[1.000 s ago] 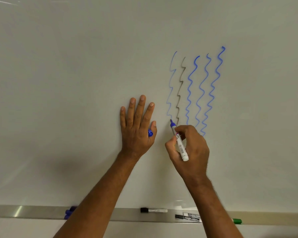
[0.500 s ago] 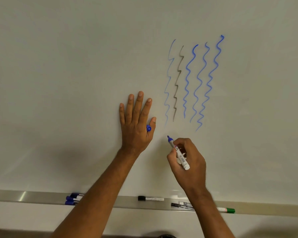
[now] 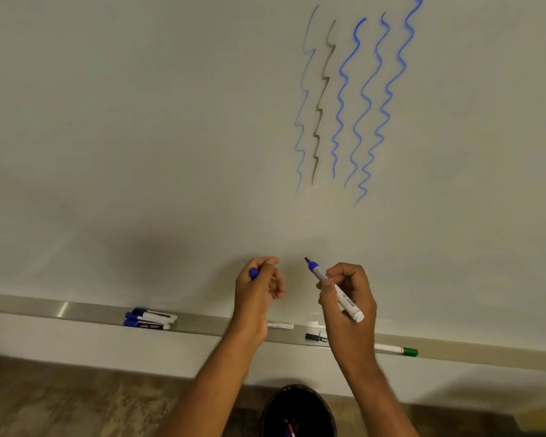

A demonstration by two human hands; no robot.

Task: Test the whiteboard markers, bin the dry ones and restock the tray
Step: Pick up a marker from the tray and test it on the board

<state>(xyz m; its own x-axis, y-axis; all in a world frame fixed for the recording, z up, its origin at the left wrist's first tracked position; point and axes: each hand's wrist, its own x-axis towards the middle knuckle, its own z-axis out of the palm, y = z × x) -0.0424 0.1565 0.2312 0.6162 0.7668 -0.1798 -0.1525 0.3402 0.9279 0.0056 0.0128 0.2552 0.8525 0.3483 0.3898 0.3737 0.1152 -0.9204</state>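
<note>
Right hand (image 3: pixel 349 298) gripping uncapped blue-tipped white marker (image 3: pixel 334 288), tip up, left hand (image 3: pixel 259 285) curled round small blue cap (image 3: pixel 253 273), just beside

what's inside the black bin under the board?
Inside the black bin, at the frame's bottom edge, a few marker ends show, blue and red. The rest is dark and cut off, so no count.

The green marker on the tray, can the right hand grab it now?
Probably not yet. The right hand is already holding the blue marker. The green marker lies uncovered on the tray just beside that wrist, so it is close.
</note>
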